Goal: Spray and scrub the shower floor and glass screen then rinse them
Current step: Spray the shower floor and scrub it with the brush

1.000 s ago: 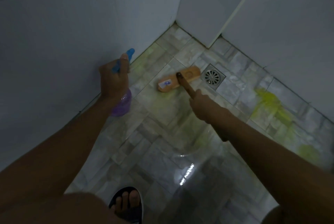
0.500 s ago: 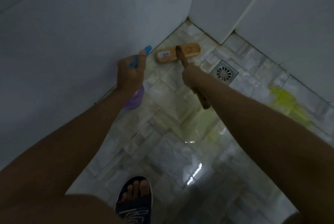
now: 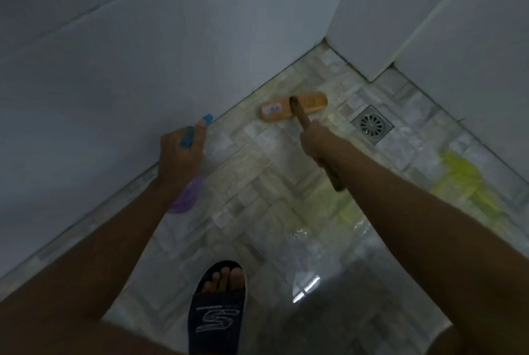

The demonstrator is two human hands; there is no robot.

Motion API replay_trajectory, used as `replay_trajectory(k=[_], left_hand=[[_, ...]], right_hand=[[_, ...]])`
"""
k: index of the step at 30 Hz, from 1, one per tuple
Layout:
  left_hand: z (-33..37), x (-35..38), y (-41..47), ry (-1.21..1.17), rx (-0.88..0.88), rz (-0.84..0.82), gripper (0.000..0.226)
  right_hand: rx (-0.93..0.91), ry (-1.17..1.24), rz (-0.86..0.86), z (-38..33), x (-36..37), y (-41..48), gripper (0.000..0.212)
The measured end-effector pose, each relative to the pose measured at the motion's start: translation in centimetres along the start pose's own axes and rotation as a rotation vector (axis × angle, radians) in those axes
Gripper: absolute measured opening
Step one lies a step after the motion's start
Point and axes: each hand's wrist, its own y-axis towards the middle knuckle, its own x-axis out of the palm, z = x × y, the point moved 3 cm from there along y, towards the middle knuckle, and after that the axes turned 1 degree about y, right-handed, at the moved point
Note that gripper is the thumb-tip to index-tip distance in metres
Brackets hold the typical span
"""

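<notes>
My right hand [image 3: 316, 141] grips the dark wooden handle of a scrub brush. Its orange wooden head [image 3: 294, 108] lies flat on the wet tiled shower floor [image 3: 257, 211], close to the left wall near the far corner. My left hand [image 3: 180, 154] holds a purple spray bottle [image 3: 184, 198] with a blue trigger top [image 3: 197, 130], raised beside the left wall. A yellow-green patch of cleaner [image 3: 461, 182] lies on the floor at the right.
A square metal floor drain [image 3: 372, 125] sits right of the brush head. White walls [image 3: 114, 68] close in on the left and the back right. My foot in a dark slide sandal [image 3: 219, 306] stands on the tiles at the bottom centre.
The brush head went from beside the drain toward the left wall and the corner, then drew slightly back. My left hand keeps the spray bottle in the same hold.
</notes>
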Motion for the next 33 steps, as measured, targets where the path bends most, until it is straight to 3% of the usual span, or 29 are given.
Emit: replay_trajectory(k=[5, 10, 14, 20, 25, 29, 33], left_hand=[[-1.8, -2.8, -1.3, 0.01, -0.021, 0.089, 0.076], [-2.3, -3.8, -1.9, 0.022, -0.008, 0.101, 0.08], [-1.9, -3.7, -1.8, 0.035, 0.008, 0.062, 0.082], [-1.3, -3.6, -2.3, 0.036, 0.06, 0.046, 0.078], [-1.3, -3.9, -2.4, 0.024, 0.045, 0.072, 0.078], [-1.5, -4.2, -2.0, -0.001, 0.014, 0.099, 0.076], [-2.0, -4.6, -2.2, -0.07, -0.037, 0.139, 0.073]], right_hand=[[-0.131, 0.064, 0.018, -4.2, 0.6, 1.0, 0.047], [-0.173, -0.108, -0.063, 3.2, 6.1, -5.7, 0.043], [-0.11, -0.185, -0.059, 8.5, 4.9, -7.1, 0.035], [-0.026, -0.02, 0.044, 1.2, 1.1, -0.6, 0.042], [-0.023, 0.061, 0.068, -5.0, 5.3, -0.1, 0.046], [-0.18, -0.054, -0.043, -1.4, 8.2, -4.8, 0.047], [-0.124, -0.127, -0.028, 4.3, 4.4, -4.6, 0.031]])
